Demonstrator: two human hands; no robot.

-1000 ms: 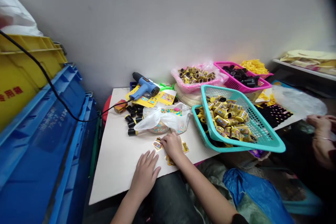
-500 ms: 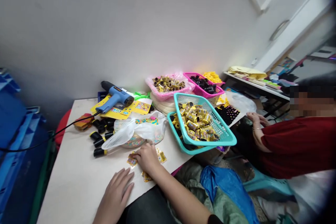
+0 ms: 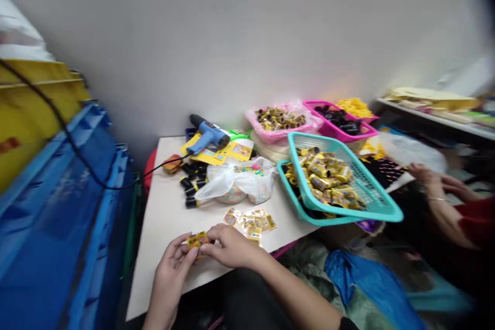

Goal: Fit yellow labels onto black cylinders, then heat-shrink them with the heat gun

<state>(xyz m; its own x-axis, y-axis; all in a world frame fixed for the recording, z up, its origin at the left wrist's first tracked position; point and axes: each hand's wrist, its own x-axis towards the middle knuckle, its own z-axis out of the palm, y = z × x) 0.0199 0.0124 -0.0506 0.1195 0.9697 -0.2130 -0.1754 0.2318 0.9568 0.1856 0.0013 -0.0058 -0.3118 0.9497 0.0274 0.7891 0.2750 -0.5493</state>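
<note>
Between my two hands is a small yellow printed label (image 3: 198, 241), shiny like plastic film. My left hand (image 3: 175, 263) grips its left side, thumb in front and fingers behind. On its right edge, the thumb and fingers of my right hand (image 3: 228, 245) pinch it. Just beyond my right hand lies a loose pile of similar yellow labels (image 3: 255, 223) on the white table (image 3: 162, 237). A white plastic bag (image 3: 232, 183) with small colourful beads sits behind the pile.
A blue heat gun (image 3: 209, 135) rests on yellow printed sheets, its black cord running left. Stacked turquoise baskets (image 3: 371, 193) hold yellow-wrapped cylinders. Pink baskets (image 3: 332, 129) stand behind. Blue crates (image 3: 50, 216) rise at left; a co-worker's hands (image 3: 433, 180) are at right.
My right hand has come left from the label pile to meet my left hand, which has lifted from the table. Both now hold one label. The view has turned left.
</note>
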